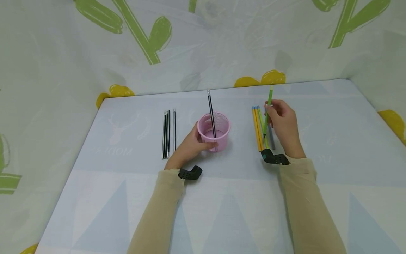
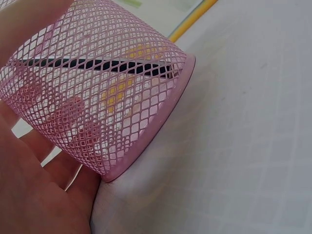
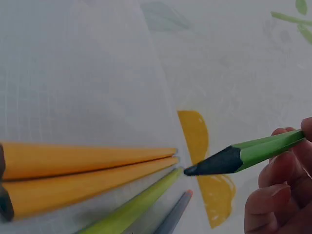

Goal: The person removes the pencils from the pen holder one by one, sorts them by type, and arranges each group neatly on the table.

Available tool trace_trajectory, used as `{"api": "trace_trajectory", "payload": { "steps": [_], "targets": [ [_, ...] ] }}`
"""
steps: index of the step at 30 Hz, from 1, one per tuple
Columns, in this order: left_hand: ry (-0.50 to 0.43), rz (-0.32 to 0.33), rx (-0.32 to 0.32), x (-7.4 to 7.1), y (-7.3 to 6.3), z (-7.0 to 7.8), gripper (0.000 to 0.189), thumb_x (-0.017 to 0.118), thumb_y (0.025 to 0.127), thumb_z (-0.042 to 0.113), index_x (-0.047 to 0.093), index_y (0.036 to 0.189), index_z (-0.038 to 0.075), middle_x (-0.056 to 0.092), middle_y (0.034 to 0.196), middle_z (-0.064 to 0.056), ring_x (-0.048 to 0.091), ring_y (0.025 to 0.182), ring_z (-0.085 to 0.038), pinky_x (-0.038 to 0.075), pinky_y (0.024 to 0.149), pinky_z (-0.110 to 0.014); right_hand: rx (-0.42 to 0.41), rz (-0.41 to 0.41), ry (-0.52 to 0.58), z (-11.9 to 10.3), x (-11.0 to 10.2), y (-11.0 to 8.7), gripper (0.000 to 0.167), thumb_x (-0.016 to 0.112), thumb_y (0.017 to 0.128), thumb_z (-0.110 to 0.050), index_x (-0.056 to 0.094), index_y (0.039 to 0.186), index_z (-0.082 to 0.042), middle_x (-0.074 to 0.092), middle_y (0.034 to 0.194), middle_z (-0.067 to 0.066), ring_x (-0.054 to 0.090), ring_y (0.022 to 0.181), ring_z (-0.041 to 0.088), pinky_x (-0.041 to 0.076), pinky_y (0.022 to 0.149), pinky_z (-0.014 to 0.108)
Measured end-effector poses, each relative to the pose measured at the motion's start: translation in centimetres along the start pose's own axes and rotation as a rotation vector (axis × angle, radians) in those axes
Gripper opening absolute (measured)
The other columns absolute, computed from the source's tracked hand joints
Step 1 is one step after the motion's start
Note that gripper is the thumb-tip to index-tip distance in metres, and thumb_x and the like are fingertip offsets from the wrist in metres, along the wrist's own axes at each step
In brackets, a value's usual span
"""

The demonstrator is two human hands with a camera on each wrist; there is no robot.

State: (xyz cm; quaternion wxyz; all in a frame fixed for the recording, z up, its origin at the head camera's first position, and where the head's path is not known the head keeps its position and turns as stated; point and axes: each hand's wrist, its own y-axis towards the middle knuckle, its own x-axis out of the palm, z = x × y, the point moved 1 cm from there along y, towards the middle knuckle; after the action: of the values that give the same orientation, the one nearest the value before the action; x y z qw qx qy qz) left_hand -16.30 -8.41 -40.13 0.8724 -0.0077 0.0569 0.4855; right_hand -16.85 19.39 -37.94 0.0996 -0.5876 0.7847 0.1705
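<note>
A pink mesh pencil cup [image 1: 223, 141] stands upright on the table, and my left hand [image 1: 189, 145] grips it from the left with the thumb across its front. One black striped pencil [image 1: 211, 112] leans inside the cup; its lower end shows through the mesh in the left wrist view. My right hand [image 1: 285, 121] pinches a green pencil [image 1: 270, 97] between thumb and fingers. Its dark tip points down, over the row on the right. In that row lie two orange pencils [image 3: 87, 161], a yellow-green pencil [image 3: 131, 204] and a grey pencil [image 3: 174, 213].
Left of the cup, several black striped pencils [image 1: 166, 134] lie side by side, with a single black pencil [image 1: 174, 128] slightly apart. A pale patterned cloth [image 1: 238, 197] covers the table. Behind it hangs a curtain [image 1: 206, 42] with green and yellow plant prints.
</note>
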Motion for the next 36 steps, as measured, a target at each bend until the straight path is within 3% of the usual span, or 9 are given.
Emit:
{"api": "trace_trajectory", "payload": {
  "steps": [4, 8, 13, 22, 31, 36],
  "targets": [
    [-0.001, 0.000, 0.000, -0.1, -0.1, -0.1, 0.085, 0.071, 0.072, 0.003, 0.024, 0.138, 0.026, 0.036, 0.134, -0.012, 0.040, 0.117, -0.024, 0.032, 0.097, -0.039, 0.100, -0.033, -0.143, 0.6, -0.2, 0.2, 0.040, 0.043, 0.090, -0.039, 0.054, 0.120, -0.016, 0.053, 0.094, 0.005, 0.049, 0.072, 0.019, 0.042, 0.053, 0.038],
    [0.003, 0.005, -0.005, -0.2, -0.1, -0.2, 0.085, 0.071, 0.072, 0.004, 0.024, 0.138, 0.027, 0.036, 0.134, -0.012, 0.041, 0.116, -0.024, 0.032, 0.097, -0.039, 0.156, -0.101, -0.253, 1.2, -0.3, 0.3, 0.044, 0.040, 0.090, -0.035, 0.048, 0.126, -0.011, 0.052, 0.100, 0.007, 0.050, 0.076, 0.020, 0.042, 0.064, 0.028],
    [-0.004, 0.011, -0.011, -0.3, -0.2, -0.3, 0.085, 0.071, 0.072, 0.004, 0.024, 0.139, 0.027, 0.037, 0.133, -0.009, 0.040, 0.117, -0.026, 0.032, 0.097, -0.039, 0.202, -0.169, -0.363, 1.6, -0.3, 0.5, 0.044, 0.041, 0.090, -0.032, 0.046, 0.127, -0.009, 0.052, 0.105, 0.010, 0.049, 0.079, 0.022, 0.041, 0.062, 0.030],
    [0.002, -0.003, -0.010, -0.3, -0.1, -0.4, 0.085, 0.072, 0.072, 0.005, 0.024, 0.138, 0.029, 0.037, 0.133, -0.011, 0.040, 0.117, -0.022, 0.031, 0.098, -0.039, 0.247, -0.204, -0.413, 2.6, -0.3, 0.5, 0.045, 0.045, 0.089, -0.027, 0.045, 0.128, -0.005, 0.050, 0.106, 0.012, 0.051, 0.075, 0.023, 0.043, 0.057, 0.028],
    [0.002, -0.008, 0.013, -0.3, -0.1, -0.2, 0.084, 0.071, 0.072, 0.004, 0.024, 0.138, 0.026, 0.037, 0.133, -0.013, 0.041, 0.116, -0.023, 0.031, 0.098, -0.039, 0.205, -0.204, -0.469, 3.4, -0.2, 0.4, 0.044, 0.054, 0.087, -0.022, 0.047, 0.127, -0.005, 0.050, 0.094, 0.011, 0.049, 0.065, 0.020, 0.043, 0.050, 0.025],
    [-0.011, -0.012, 0.025, -0.3, -0.1, -0.2, 0.084, 0.070, 0.072, 0.002, 0.024, 0.138, 0.024, 0.036, 0.133, -0.014, 0.040, 0.116, -0.025, 0.030, 0.098, -0.040, 0.201, -0.192, -0.472, 3.4, -0.1, 0.4, 0.042, 0.051, 0.089, -0.027, 0.048, 0.126, -0.008, 0.050, 0.097, 0.012, 0.047, 0.074, 0.024, 0.040, 0.055, 0.028]
  ]
}}
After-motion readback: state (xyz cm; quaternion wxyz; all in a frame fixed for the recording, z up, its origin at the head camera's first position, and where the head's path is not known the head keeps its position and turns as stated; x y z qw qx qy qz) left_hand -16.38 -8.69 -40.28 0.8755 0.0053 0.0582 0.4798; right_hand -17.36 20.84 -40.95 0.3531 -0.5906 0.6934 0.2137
